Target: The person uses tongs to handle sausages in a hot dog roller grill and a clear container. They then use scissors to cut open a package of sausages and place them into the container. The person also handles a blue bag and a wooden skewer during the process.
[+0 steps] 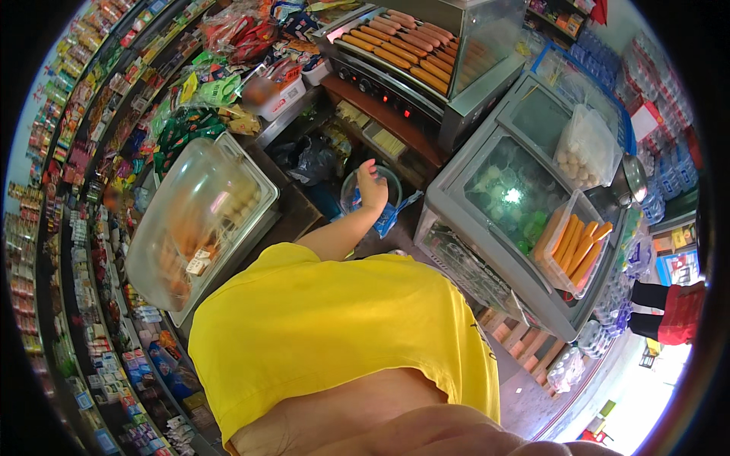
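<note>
My left hand reaches forward over a round clear-rimmed bin with a blue plastic bag hanging over its near side. The fingers are loosely bent and a little apart, and nothing shows in them. My right hand is out of view. Just left of the bin lies a black plastic bag. Beyond my hand, a low shelf holds a tray of thin wooden sticks. Above that shelf stands a hot dog roller grill loaded with several rows of sausages, its red lights lit.
To the left, a clear domed cover encloses skewered food. A chest freezer on the right carries a plastic box of orange sausages and a bag of round balls. Stocked shelves line the left. A person is at far right.
</note>
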Demonstrator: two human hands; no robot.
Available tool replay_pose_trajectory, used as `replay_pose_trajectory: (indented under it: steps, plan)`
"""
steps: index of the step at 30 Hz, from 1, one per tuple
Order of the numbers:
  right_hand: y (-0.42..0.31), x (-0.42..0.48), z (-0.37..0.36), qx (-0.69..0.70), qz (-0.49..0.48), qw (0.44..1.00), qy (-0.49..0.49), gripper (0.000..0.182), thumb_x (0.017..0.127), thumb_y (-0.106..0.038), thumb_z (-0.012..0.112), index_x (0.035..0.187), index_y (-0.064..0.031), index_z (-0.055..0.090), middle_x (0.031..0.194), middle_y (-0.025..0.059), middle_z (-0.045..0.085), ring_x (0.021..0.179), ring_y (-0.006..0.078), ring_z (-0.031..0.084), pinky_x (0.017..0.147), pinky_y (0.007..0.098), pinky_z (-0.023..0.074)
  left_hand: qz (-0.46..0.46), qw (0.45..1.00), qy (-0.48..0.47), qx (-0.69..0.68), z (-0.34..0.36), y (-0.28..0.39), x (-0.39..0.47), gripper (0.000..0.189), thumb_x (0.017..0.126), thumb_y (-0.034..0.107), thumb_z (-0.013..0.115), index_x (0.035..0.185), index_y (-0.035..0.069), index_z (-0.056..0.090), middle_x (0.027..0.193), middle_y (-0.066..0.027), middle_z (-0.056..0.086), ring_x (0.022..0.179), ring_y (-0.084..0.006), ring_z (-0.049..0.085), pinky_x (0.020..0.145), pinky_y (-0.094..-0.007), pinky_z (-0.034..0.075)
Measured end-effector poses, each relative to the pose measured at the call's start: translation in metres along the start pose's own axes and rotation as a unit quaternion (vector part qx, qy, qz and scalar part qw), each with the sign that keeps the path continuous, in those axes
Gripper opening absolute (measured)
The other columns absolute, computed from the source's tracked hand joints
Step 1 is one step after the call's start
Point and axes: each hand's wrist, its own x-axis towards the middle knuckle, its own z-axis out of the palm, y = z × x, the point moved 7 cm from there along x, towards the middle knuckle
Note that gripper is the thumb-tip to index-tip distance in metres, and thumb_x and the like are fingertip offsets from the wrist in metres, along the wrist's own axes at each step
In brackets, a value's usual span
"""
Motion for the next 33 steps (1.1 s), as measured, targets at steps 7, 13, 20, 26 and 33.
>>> replay_pose_trajectory:
  steps: [7, 13, 20, 26, 33]
  plan:
    - [-0.002, -0.016, 0.011, 0.012, -0.001, 1.000, 0.001, 0.028, 0.088, -0.015, 0.041, 0.103, -0.0002, 0.058, 0.089, 0.0082, 0.060, 0.085, 0.0181, 0.057, 0.079, 0.0286, 0.0456, -0.020, 0.993, -0.057, -0.103, 0.030, 0.018, -0.019, 0.052, 0.073, -0.009, 0.059, 0.121, 0.007, 0.044, 0.108, -0.0099, 0.049, 0.091, -0.0183, 0.051, 0.079, -0.0308, 0.046]
    - [-0.017, -0.024, 0.026, 0.003, 0.006, 1.000, 0.029, 0.027, 0.088, -0.013, 0.041, 0.106, -0.0002, 0.057, 0.090, 0.0077, 0.060, 0.084, 0.0173, 0.057, 0.078, 0.0279, 0.0454, 0.013, 0.978, -0.102, -0.182, 0.025, 0.058, -0.011, 0.051, 0.078, -0.004, 0.058, 0.126, 0.007, 0.042, 0.112, -0.0087, 0.047, 0.097, -0.0167, 0.049, 0.086, -0.0286, 0.042]
    - [-0.040, -0.038, 0.026, -0.027, -0.002, 0.998, 0.051, 0.027, 0.088, -0.011, 0.043, 0.109, -0.0001, 0.055, 0.092, 0.0072, 0.059, 0.083, 0.0164, 0.056, 0.077, 0.0271, 0.0451, 0.106, 0.958, -0.167, -0.206, 0.032, 0.113, -0.005, 0.044, 0.083, 0.000, 0.058, 0.124, 0.005, 0.044, 0.111, -0.0088, 0.050, 0.095, -0.0149, 0.051, 0.085, -0.0274, 0.043]
    - [-0.072, -0.038, 0.018, -0.053, -0.036, 0.997, 0.053, 0.028, 0.088, -0.008, 0.044, 0.112, 0.0000, 0.054, 0.094, 0.0067, 0.059, 0.083, 0.0156, 0.056, 0.076, 0.0264, 0.0449, 0.091, 0.892, -0.354, -0.265, 0.064, 0.176, -0.013, 0.043, 0.082, 0.000, 0.058, 0.122, 0.006, 0.045, 0.101, -0.0061, 0.052, 0.081, -0.0090, 0.052, 0.075, -0.0231, 0.044]
    - [-0.121, -0.050, -0.013, -0.056, -0.071, 0.989, 0.115, 0.030, 0.088, -0.006, 0.045, 0.116, 0.0001, 0.053, 0.095, 0.0061, 0.059, 0.082, 0.0147, 0.055, 0.075, 0.0257, 0.0447, -0.048, 0.730, -0.646, -0.219, 0.171, 0.196, -0.069, 0.042, 0.084, 0.012, 0.062, 0.122, 0.007, 0.045, 0.095, -0.0046, 0.054, 0.079, -0.0103, 0.055, 0.070, -0.0258, 0.048]
